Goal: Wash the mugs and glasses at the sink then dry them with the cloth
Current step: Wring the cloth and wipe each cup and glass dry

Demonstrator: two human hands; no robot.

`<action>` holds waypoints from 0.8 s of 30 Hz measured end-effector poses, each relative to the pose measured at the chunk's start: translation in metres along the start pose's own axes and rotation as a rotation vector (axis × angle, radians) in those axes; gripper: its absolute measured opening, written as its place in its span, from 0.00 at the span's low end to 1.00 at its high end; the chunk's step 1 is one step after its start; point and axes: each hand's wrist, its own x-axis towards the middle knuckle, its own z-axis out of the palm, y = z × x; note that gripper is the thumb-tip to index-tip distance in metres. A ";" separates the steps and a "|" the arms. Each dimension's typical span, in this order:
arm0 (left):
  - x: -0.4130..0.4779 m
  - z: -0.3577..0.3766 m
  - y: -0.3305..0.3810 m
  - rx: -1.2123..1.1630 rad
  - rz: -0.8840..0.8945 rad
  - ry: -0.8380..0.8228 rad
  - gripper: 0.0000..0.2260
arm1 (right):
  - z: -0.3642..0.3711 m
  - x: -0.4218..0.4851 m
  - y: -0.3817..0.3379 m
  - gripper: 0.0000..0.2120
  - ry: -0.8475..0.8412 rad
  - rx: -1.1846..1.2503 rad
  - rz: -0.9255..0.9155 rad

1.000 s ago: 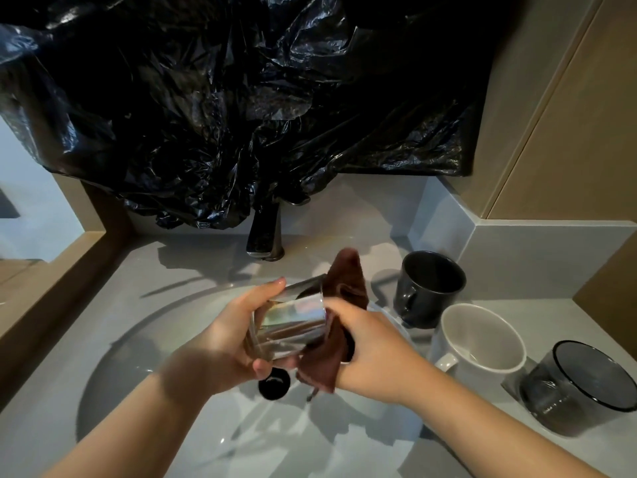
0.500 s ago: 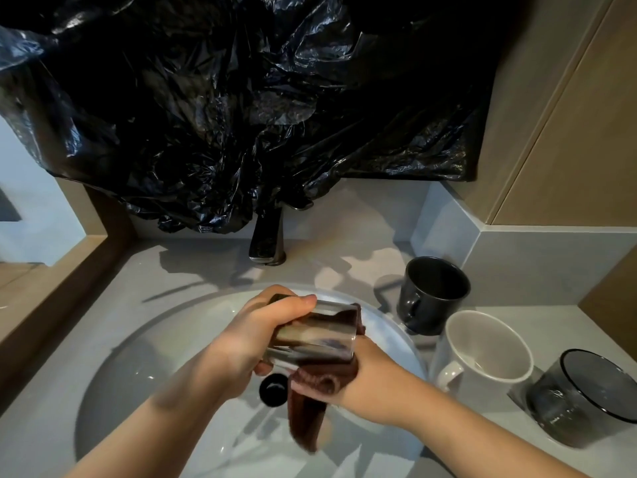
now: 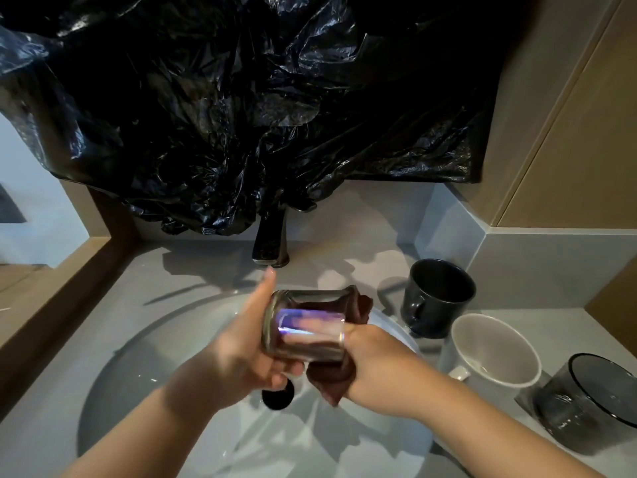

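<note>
While the glass (image 3: 305, 326) lies on its side above the sink (image 3: 138, 357), the left hand (image 3: 248, 353) grips its base and the right hand (image 3: 372, 357) pinches the cloth (image 3: 331, 377) stuffed into its mouth. A dark mug (image 3: 436, 298), white mug (image 3: 493, 353) and smoky tumbler (image 3: 593, 401) stand on the counter (image 3: 568, 322) to the right.

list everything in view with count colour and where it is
clear drinking glass: 1, clear, sideways, centre
brown cloth: 1, brown, at its mouth
black ceramic mug: 1, black, right
white ceramic mug: 1, white, nearer right
smoky grey glass tumbler: 1, grey, far right
round white sink basin: 1, white, bottom centre
dark metal tap: 1, dark, behind basin
black plastic sheet: 1, black, above
left hand: 1, grips clear glass
right hand: 1, holds cloth
</note>
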 end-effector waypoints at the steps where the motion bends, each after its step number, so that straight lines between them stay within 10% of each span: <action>1: 0.002 0.001 0.001 -0.012 0.009 0.037 0.39 | 0.003 0.000 0.002 0.15 0.001 -0.076 0.014; 6: 0.005 0.011 -0.004 -0.008 0.165 0.173 0.21 | 0.015 0.003 0.002 0.17 0.050 0.258 0.054; 12: -0.001 0.009 -0.010 0.284 0.743 0.064 0.19 | 0.008 -0.001 0.008 0.30 -0.155 1.350 0.260; 20: 0.004 -0.001 -0.004 0.050 0.088 0.053 0.30 | 0.003 -0.003 -0.003 0.12 0.008 0.124 0.101; 24: 0.006 0.011 -0.009 0.084 0.309 0.203 0.15 | 0.013 -0.001 -0.008 0.11 0.086 0.522 0.164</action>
